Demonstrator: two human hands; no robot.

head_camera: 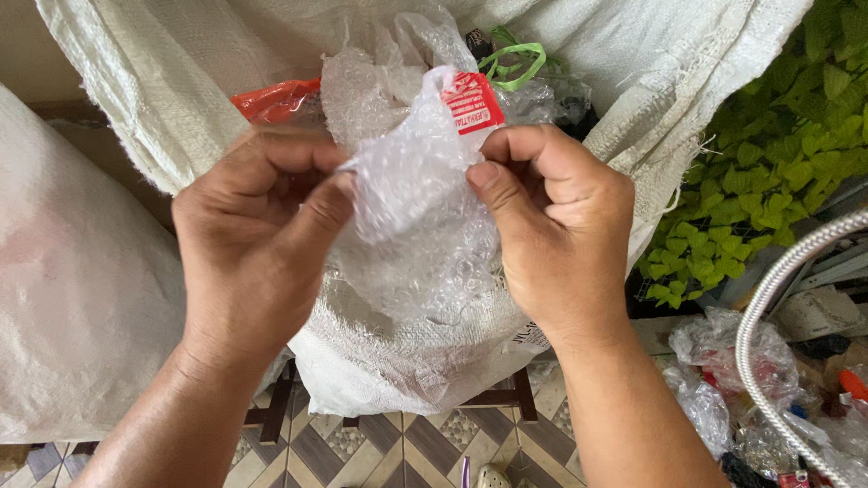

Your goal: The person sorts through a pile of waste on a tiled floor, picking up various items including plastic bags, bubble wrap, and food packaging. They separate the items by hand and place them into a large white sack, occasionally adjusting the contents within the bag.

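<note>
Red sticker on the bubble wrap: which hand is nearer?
Right. The right hand grips the bubble wrap just under the red sticker, knuckles almost touching it. The left hand pinches the sheet's opposite edge, farther away.

Left hand (258, 248) and right hand (556, 230) raised side by side, fingers pinched shut.

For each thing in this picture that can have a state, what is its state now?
Bubble wrap: crumpled, held up between both hands.
Red label: stuck on the wrap's top edge.
Left hand: closed, pinching the wrap.
Right hand: closed, pinching the wrap.
White sack: open, filled with plastic scraps.
Green strap: looped, lying in the sack.
Hose: curved, lying over plastic bags.
</note>
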